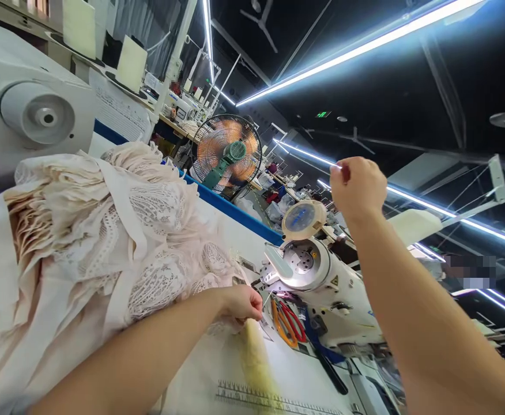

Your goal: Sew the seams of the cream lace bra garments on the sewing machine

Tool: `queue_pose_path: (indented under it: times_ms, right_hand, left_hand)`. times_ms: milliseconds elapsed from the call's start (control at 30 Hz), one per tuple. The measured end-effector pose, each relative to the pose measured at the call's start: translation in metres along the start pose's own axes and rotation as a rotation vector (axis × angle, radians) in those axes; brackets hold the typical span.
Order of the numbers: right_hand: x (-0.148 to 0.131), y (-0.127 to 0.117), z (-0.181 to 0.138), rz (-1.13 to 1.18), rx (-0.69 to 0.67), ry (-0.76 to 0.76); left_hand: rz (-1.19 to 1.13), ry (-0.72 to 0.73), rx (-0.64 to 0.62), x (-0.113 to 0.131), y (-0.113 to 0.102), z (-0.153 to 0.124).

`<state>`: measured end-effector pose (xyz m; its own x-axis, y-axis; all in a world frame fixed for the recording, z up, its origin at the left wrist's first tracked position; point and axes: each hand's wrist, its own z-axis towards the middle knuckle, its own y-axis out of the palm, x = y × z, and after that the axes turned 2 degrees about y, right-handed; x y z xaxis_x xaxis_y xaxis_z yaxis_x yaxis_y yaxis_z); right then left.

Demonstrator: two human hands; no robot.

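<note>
At the bottom of the frame a printed ruler (274, 399) runs along the white tabletop (218, 369). Just above it, in the lower middle, the left hand (240, 304) rests on the edge of a heap of cream lace fabric (118, 242), its fingers pinched together on the cloth close to the needle area of the sewing machine (321, 282). Orange and red scissors (287, 321) lie on the tabletop just beside that hand, under the machine's head. The fabric pile fills the left half of the frame. Higher, right of centre, the right hand (358, 187) is raised well above the machine, closed with thumb and forefinger pinched; whether it holds a thread I cannot tell. Farther back, upper middle, stands a fan (226, 153).
</note>
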<state>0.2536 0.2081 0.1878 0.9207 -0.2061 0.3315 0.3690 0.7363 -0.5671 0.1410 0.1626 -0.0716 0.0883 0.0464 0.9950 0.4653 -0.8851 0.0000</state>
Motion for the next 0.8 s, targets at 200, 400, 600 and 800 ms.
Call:
queue_pose_path:
  times_ms: [200,400,600,800]
  right_hand:
    - [-0.007,-0.004,-0.056,-0.156,-0.714,-0.893]
    - [-0.019,0.026,-0.061,-0.454,-0.769,-0.83]
    - [-0.027,0.03,-0.056,-0.503,-0.824,-0.839]
    - [-0.025,0.021,-0.057,-0.488,-0.892,-0.902]
  left_hand:
    - [-0.053,0.019,-0.024,-0.003,0.001,0.004]
    - [-0.096,0.042,-0.054,-0.006,0.005,0.002]
    - [-0.085,0.039,-0.043,-0.005,0.004,0.003]
    - [-0.069,0.056,-0.018,-0.005,0.005,0.002]
